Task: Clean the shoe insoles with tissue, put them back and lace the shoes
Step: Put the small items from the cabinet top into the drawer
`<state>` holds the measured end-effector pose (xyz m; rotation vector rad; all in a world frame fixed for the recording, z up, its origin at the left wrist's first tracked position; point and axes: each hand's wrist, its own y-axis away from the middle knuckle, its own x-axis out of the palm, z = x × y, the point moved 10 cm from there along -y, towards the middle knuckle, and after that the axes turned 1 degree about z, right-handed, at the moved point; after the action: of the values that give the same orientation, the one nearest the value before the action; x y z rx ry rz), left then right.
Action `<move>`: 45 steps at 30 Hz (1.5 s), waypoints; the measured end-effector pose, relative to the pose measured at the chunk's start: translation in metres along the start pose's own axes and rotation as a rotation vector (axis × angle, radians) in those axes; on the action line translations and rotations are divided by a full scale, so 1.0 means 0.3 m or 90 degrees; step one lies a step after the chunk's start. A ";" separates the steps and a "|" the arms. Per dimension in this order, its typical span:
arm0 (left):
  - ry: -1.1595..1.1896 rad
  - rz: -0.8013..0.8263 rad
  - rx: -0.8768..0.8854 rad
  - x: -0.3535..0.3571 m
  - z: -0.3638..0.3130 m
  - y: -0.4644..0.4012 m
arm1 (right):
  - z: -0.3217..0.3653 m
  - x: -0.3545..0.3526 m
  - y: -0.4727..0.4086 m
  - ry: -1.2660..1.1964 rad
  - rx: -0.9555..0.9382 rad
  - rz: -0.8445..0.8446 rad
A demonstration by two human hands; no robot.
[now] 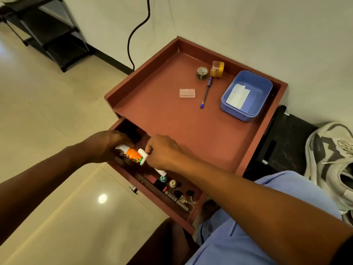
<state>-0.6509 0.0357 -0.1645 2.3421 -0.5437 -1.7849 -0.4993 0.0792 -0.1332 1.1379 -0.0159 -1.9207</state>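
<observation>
pen [206, 92] between clear case [187, 93] and tub [246, 113] on table [172, 119]

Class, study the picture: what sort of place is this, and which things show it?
Probably a room at home: a red-brown bedside cabinet with an open cluttered drawer, grey-white sneakers on the floor, and a black shelf rack.

Even indoor light; lamp glare on the floor [102, 198] below me; wide-angle bending at edges; slightly soft.
</observation>
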 end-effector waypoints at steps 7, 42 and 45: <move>-0.032 0.161 -0.034 0.154 0.008 -0.126 | -0.050 0.140 -0.058 0.037 0.016 0.035; 0.004 0.214 -0.153 0.208 0.098 -0.112 | -0.184 0.380 -0.328 -0.304 0.106 0.056; 0.019 0.190 -0.153 0.199 0.086 -0.103 | -0.197 0.395 -0.296 -0.276 0.135 0.052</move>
<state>-0.6558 0.0447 -0.2358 2.0044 -0.6011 -1.5818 -0.5398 0.0758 -0.2873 0.8166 -0.5051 -2.0917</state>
